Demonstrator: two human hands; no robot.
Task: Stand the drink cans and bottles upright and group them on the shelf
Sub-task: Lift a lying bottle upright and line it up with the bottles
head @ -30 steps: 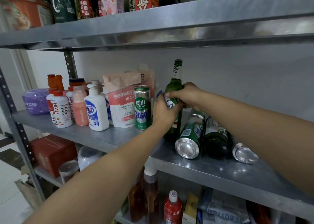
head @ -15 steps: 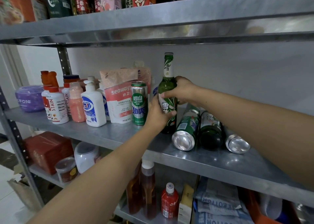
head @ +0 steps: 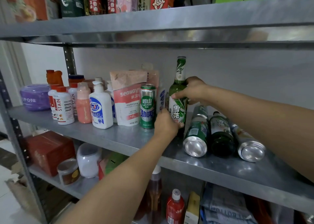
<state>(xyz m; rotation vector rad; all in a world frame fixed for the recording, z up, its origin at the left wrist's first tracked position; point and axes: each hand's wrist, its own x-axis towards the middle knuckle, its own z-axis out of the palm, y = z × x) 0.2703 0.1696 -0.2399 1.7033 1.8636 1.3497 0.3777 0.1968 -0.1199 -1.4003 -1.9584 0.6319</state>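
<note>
A green beer bottle [head: 179, 103] stands upright on the middle metal shelf [head: 212, 171]. My left hand [head: 165, 124] grips its lower body and my right hand [head: 192, 90] holds its shoulder. Just left of it a green Laoshan can [head: 147, 105] stands upright. To the right, three drinks lie on their sides with their bases toward me: a green can [head: 196, 133], a dark green bottle [head: 220, 137] and a silver can [head: 246, 144].
Cleaning bottles [head: 100, 106], a Seaways refill pouch [head: 127, 98] and a purple tub [head: 34, 97] fill the shelf's left part. The upper shelf [head: 169, 16] hangs low overhead with cartons. The lower shelf holds a red box [head: 49, 151], jars and bottles.
The green bottle has shifted slightly left toward the standing can, held by both hands. My view has swung a little to the right and closer.
</note>
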